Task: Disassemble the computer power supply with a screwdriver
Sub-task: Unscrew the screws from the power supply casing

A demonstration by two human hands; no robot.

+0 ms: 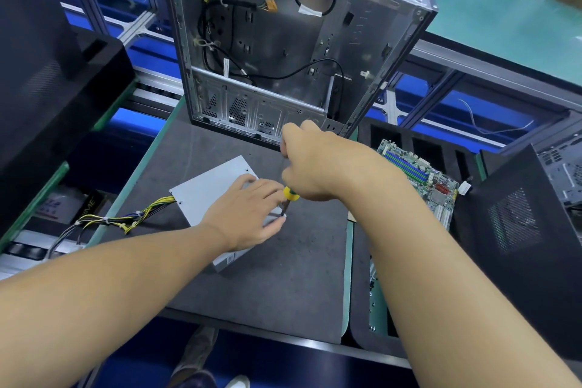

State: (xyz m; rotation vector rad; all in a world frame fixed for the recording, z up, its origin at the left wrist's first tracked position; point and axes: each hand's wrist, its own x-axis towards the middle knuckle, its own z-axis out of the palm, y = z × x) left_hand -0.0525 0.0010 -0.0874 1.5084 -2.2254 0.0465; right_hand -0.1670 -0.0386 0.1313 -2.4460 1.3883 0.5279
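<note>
Head view. The left hand (248,214) lies palm down on the grey sheet-metal power supply box (214,186), its fingers nearly straight and spread across the lid, pressing rather than gripping; the thumb reaches to the box's near right edge. The right hand (315,164) is raised above it, fingers curled tightly round the yellow-and-green handled screwdriver (291,194), most of whose handle is hidden in the fist. The dark shaft runs steeply down to the right corner of the box, just beside the left fingertips; the tip itself is too small to tell. Both forearms enter from the bottom edge.

The box rests near the middle of the dark grey matted worktop (283,277), turned at an angle. A bundle of yellow and black wires (126,220), bound with white ties, leaves its left side and trails off the worktop edge. Behind the hands stands an open, bare-metal computer case (283,41), upright, with perforated panels and loose black cables inside. To the right, a green motherboard (422,173) sits in a black slotted foam tray (393,142). A black side panel with a mesh vent (519,224) leans at far right.
</note>
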